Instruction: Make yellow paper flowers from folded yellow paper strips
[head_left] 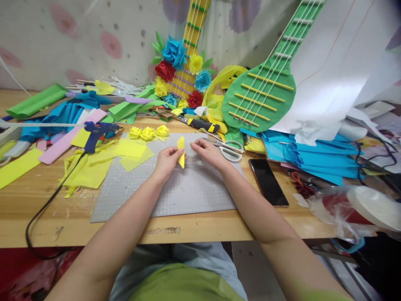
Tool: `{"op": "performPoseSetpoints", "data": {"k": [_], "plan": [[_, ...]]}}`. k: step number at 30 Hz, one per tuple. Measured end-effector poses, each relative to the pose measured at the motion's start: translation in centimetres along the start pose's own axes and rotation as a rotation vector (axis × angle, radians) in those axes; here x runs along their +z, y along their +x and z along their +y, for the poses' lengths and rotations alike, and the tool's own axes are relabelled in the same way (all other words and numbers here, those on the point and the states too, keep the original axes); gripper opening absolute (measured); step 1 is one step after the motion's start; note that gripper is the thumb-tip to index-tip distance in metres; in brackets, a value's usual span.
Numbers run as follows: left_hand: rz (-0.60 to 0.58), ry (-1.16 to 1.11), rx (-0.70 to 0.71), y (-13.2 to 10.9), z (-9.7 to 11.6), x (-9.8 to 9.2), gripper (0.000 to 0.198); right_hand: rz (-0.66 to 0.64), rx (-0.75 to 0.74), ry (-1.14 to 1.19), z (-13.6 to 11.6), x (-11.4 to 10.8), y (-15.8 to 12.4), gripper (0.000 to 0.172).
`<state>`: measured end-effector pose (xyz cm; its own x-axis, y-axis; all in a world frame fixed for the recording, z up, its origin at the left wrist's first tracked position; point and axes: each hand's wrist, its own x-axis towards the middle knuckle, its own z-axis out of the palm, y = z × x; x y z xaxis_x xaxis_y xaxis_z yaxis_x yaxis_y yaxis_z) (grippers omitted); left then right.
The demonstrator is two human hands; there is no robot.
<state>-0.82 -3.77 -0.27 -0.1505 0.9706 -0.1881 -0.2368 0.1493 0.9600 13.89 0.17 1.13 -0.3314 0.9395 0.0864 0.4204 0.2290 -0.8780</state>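
A folded strip of yellow crepe paper [181,152] stands upright between the thumb and fingers of my left hand [169,161], above the grey cutting mat [191,196]. A small gap to the right of it is my right hand [206,151], its fingertips closed together; whether something small is in them I cannot make out. Scissors [232,151] with white handles lie just beyond my right hand, partly hidden by it. Several yellow paper flowers [148,133] sit at the mat's back edge, and loose yellow paper sheets [133,152] overlap its left side.
A blue glue gun [95,134] lies at the left, its cord hanging over the table's front edge. To the right are a black phone [268,182] and blue paper [313,152]. A green paper instrument [260,98] and a yellow flowered one [193,31] lean at the back.
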Motion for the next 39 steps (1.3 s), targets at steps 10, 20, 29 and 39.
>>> {"op": "performPoseSetpoints", "data": {"k": [10, 20, 29, 39], "plan": [[-0.128, 0.009, -0.098, 0.0, 0.4, -0.9, 0.032, -0.142, 0.047, 0.121, 1.6, 0.1, 0.1, 0.04], [-0.153, 0.101, -0.083, 0.1, 0.7, -1.3, 0.028, -0.223, -0.278, -0.12, 1.8, 0.5, 0.1, 0.032], [-0.193, 0.273, -0.01, 0.3, 1.0, -2.2, 0.028, -0.094, -0.355, -0.355, 1.5, 1.3, -0.8, 0.045], [-0.178, 0.241, -0.03, 0.6, 0.9, -2.6, 0.033, -0.073, -0.365, -0.423, 1.1, 1.8, -1.2, 0.029]]}}
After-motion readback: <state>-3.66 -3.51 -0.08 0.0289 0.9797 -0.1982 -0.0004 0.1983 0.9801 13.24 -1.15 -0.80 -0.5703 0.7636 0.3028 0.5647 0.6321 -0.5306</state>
